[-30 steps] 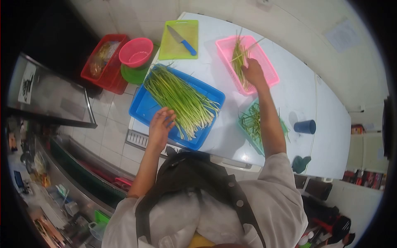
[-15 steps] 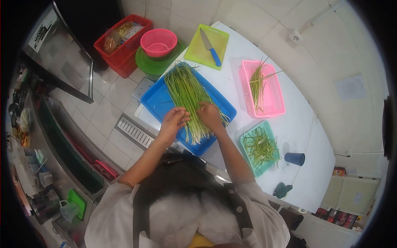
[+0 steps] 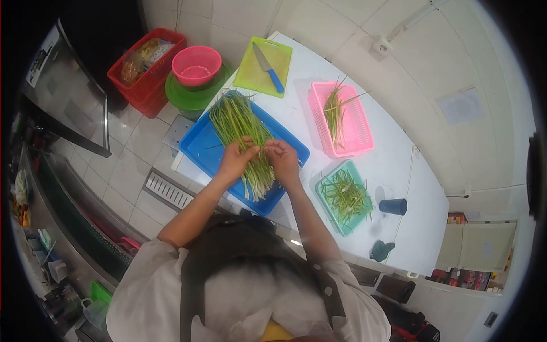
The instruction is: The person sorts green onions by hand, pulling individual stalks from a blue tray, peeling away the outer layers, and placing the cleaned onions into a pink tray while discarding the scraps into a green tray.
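Observation:
A bundle of long green stalks with white ends (image 3: 236,122) lies lengthwise in the blue tray (image 3: 196,142). My left hand (image 3: 236,159) is over the middle of the bundle, its thumb and fingertips pinched together. Close beside it on the right is my right hand (image 3: 280,162), fingers curled and pressed together at the bundle's edge. The fingertips of both hands nearly meet. Whatever lies between the fingers is too small to make out.
On the white table (image 3: 296,125) are a green cutting board (image 3: 248,74) with a blue-handled knife (image 3: 269,69), a pink basket (image 3: 362,128) holding some stalks, a mint tray (image 3: 346,228) of trimmings and a blue cup (image 3: 393,206). A pink bowl (image 3: 196,65) stands beyond the table's left edge.
The view has shifted, so the table's things appear further left. My hands have come closer together over the bundle, and my left hand has moved onto the stalks.

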Tool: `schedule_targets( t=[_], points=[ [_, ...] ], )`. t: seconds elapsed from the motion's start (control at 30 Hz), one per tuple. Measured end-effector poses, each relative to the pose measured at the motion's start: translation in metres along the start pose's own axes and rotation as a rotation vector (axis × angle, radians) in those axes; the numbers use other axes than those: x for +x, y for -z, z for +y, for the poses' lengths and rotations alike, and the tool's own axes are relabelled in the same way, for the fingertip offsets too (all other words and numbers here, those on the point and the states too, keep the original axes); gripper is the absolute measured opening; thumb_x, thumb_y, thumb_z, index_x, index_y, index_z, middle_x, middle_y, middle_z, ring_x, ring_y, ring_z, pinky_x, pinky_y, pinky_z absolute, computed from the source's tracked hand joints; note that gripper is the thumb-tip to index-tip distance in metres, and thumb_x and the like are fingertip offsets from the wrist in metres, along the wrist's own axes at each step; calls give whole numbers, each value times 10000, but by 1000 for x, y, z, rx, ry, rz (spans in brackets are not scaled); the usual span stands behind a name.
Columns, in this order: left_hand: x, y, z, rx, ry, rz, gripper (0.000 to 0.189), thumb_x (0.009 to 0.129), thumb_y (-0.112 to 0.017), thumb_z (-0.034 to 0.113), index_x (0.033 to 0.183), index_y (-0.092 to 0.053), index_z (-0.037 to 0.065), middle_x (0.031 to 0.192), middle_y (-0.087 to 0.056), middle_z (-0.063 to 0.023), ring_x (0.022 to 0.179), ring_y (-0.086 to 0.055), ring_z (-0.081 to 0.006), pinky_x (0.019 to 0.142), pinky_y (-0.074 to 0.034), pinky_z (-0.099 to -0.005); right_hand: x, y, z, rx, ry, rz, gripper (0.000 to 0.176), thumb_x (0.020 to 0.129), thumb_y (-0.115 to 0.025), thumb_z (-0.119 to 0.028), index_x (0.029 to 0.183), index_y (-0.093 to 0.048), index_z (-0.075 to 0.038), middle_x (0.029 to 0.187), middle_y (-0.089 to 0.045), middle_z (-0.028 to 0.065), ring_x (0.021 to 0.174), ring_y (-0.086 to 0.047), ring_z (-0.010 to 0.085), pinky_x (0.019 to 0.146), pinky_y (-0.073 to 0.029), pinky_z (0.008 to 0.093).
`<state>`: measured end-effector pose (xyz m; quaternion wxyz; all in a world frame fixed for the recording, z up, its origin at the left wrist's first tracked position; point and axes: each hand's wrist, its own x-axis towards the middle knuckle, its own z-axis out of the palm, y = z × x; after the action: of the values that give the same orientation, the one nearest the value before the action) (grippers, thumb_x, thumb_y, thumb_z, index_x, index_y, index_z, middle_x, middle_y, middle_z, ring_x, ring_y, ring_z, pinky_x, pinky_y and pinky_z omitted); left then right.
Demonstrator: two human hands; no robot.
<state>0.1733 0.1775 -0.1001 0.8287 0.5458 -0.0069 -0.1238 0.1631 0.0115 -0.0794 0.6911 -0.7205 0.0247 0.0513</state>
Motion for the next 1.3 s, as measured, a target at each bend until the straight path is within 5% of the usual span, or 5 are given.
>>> schedule_targets(
  t=[0.13, 0.43, 0.53, 0.97, 1.3],
  points=[
    [-4, 4, 21, -14, 146, 64, 401, 922, -634, 57, 1283, -483, -25, 1111, -616, -96, 988, -605, -159, 863, -487, -269, -5, 0, -1, 26, 21, 132, 226, 943, -560, 0, 1167, -536, 12, 876, -681, 57, 711, -595, 68, 630, -475, 212],
    [-26, -12, 35, 1014, -705, 555, 569, 866, -686, 33, 1367, -416, 29, 1438, -386, -206, 1278, -492, -258, 967, -484, -342, -2, -2, -20, 245, 57, 177, 309, 920, -580, 51, 1206, -472, 6, 966, -631, 94, 832, -661, 142, 680, -529, 224],
    [-18, -7, 9, 430, -201, -95, 434, 904, -642, -5, 1297, -459, -22, 1270, -538, -124, 1067, -612, -184, 868, -507, -294, -2, -8, -19, 268, 99, 115, 381, 909, -575, 72, 1261, -449, -4, 975, -619, 98, 875, -669, 160, 704, -529, 224],
    [-10, -6, 6, -160, 105, -46, 282, 989, -599, 224, 1192, -592, 28, 1086, -653, -49, 930, -602, -96, 778, -498, -266, -13, -13, -30, 72, -130, -124, 189, 922, -593, 16, 1095, -668, 16, 936, -696, 98, 865, -672, 147, 734, -520, 250],
    [-10, -8, 26, -578, 469, -124, 299, 1017, -515, 198, 1299, -468, 112, 1039, -626, -49, 788, -622, -159, 674, -533, -317, -26, -11, -41, -753, 507, -98, 137, 857, -641, 14, 993, -632, -1, 1428, -415, 226, 1081, -621, 323, 893, -509, 377]
  ],
)
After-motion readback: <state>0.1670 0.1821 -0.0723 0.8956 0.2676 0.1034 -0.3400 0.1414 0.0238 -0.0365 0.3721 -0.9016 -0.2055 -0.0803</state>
